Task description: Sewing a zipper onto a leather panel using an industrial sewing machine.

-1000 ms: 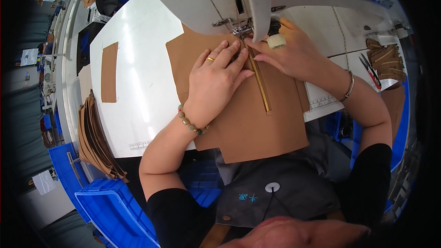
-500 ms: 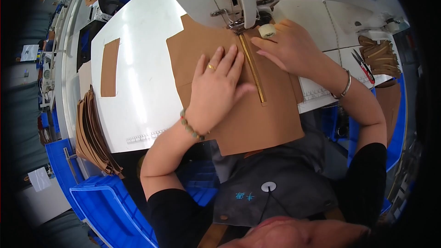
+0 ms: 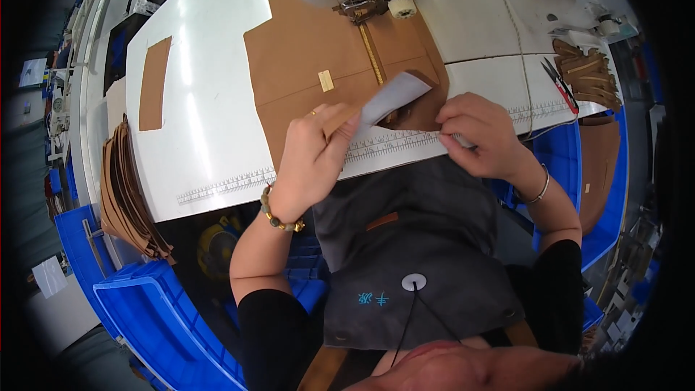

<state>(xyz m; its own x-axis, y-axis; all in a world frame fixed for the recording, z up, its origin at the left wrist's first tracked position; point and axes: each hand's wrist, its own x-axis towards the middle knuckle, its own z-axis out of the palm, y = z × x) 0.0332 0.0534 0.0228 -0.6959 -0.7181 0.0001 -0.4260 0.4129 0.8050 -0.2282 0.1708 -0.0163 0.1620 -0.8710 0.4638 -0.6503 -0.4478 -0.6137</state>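
Note:
A brown leather-like panel (image 3: 304, 51) with a gold zipper (image 3: 371, 54) lies under the sewing machine's presser foot (image 3: 358, 11). Its near edge is folded up and back, showing a pale grey underside (image 3: 394, 98). My left hand (image 3: 311, 152) pinches this folded edge, left of the zipper. At the panel's near right corner, my right hand (image 3: 481, 134) has its fingertips closed on the edge of the lower brown layer. A small pale tab (image 3: 326, 81) shows on the panel left of the zipper.
A brown strip (image 3: 155, 83) lies at the left of the white table (image 3: 210, 101); stacked brown pieces (image 3: 127, 188) hang at its left edge. Red-handled snips (image 3: 561, 88) and bundled brown strips (image 3: 588, 76) lie right. Blue bins (image 3: 166, 318) stand below. A printed ruler (image 3: 391, 146) runs along the front edge.
Both hands have moved off the flat panel toward the near edge. The panel's near part is now folded back, uncovering the ruler. The view has shifted slightly.

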